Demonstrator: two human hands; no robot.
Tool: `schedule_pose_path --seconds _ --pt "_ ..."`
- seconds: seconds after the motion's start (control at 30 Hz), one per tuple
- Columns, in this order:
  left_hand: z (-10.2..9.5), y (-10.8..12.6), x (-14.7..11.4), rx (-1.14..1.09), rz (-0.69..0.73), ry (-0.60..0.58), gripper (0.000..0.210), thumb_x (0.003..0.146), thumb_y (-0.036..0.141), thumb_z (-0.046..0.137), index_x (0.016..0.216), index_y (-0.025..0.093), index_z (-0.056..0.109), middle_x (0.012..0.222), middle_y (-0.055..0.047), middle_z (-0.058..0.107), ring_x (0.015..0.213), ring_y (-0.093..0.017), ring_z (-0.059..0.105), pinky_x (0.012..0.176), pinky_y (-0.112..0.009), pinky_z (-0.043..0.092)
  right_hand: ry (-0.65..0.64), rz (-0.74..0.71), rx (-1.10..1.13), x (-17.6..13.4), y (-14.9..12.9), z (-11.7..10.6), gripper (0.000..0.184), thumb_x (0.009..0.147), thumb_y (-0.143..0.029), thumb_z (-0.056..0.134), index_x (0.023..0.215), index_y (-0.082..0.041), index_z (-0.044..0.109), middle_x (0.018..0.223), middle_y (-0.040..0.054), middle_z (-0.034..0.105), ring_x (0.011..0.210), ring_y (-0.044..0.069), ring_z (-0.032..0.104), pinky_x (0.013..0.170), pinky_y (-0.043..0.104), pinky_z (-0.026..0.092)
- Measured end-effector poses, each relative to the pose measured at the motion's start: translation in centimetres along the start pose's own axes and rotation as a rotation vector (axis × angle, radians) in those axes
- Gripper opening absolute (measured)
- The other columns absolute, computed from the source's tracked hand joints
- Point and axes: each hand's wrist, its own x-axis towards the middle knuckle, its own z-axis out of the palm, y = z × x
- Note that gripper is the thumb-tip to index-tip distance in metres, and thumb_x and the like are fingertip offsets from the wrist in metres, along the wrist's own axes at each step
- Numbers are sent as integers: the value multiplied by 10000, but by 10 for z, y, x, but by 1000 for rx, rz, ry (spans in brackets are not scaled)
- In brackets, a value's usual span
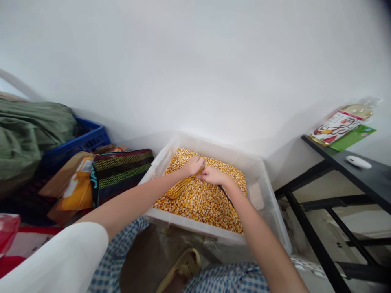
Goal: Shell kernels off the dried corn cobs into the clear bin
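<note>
A yellow ear of corn [178, 189] slants over a bed of loose corn kernels [201, 203] in a translucent plastic bin [210, 144]. My left hand [194, 165] is closed around the far end of the ear, and its forearm passes over part of it. Right beside it, my right hand [211, 175] is closed, fingers pressed in by the ear. A thin dark tool [226, 194] sticks out from under the right palm toward the wrist. Its tip and kind are hidden.
To the left stand a blue crate [91, 133] with green cloth [33, 130] and a striped mesh bag [122, 173]. On the right, a black shelf [375, 175] bears a bottle [345, 122], a green packet [352, 137] and a white device [358, 162]. A white wall [201, 73] rises behind.
</note>
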Motion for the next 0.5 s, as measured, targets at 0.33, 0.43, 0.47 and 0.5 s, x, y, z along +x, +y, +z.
schedule_pose_path --seconds 0.33,0.43,0.47,0.5 --pt "-19 -9 9 -566 -307 -7 522 821 306 135 621 140 589 468 -57 544 491 -177 520 579 -300 437 70 55 -216 -13 -19 -19 363 862 -326 422 692 -112 661 615 36 609 521 90 428 517 216 259" --pt "-23 -17 12 -713 -416 23 531 820 345 148 701 135 620 450 -60 540 450 -188 513 544 -307 432 126 85 -246 -14 -22 -21 403 890 -358 374 760 -125 675 703 64 656 584 108 492 542 220 274" --pt "-23 -19 13 -743 -428 37 528 817 353 155 721 134 626 451 -62 544 453 -192 519 537 -308 433 143 91 -256 -14 -22 -19 411 895 -369 363 781 -130 677 736 72 667 608 115 510 552 222 280" --pt "-23 -22 14 -766 -429 50 526 814 354 158 738 134 630 452 -63 548 463 -198 528 534 -310 435 157 96 -268 -13 -23 -18 416 898 -376 355 799 -134 678 766 80 675 632 122 526 563 225 285"
